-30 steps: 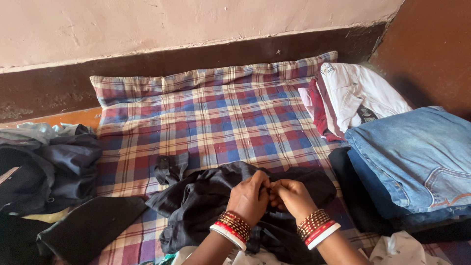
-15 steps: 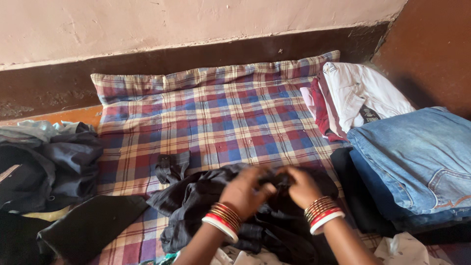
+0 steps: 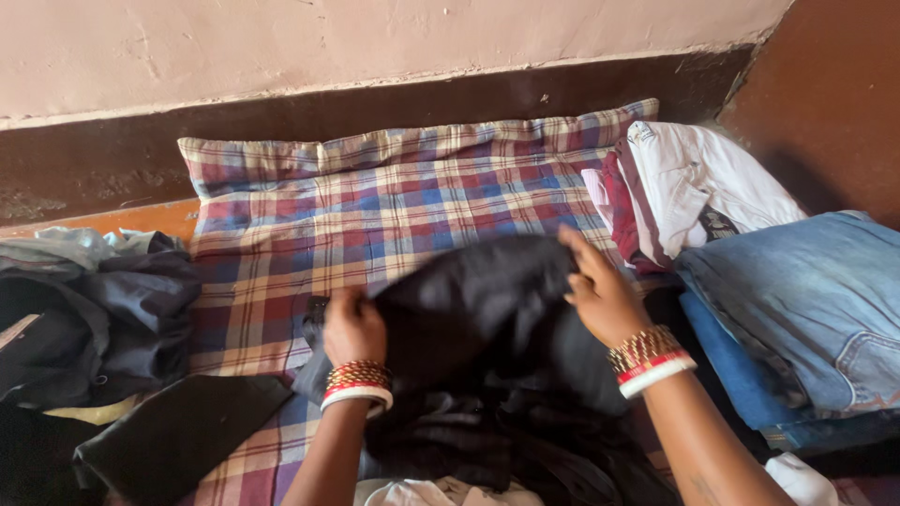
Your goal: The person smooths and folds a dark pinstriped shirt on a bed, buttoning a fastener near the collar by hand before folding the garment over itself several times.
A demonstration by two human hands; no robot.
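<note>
Dark garment (image 3: 478, 309) stretched between both hands, left hand (image 3: 353, 325) and right hand (image 3: 600, 290) each in closed grip on its edges

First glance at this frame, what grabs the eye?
Centre foreground: both hands spread a black garment over the plaid blanket, the left hand gripping its left edge and the right hand its upper right edge, wrists stacked with red, gold and white bangles. At right sit folded blue jeans and a white shirt; at left, a heap of dark clothes.
</note>
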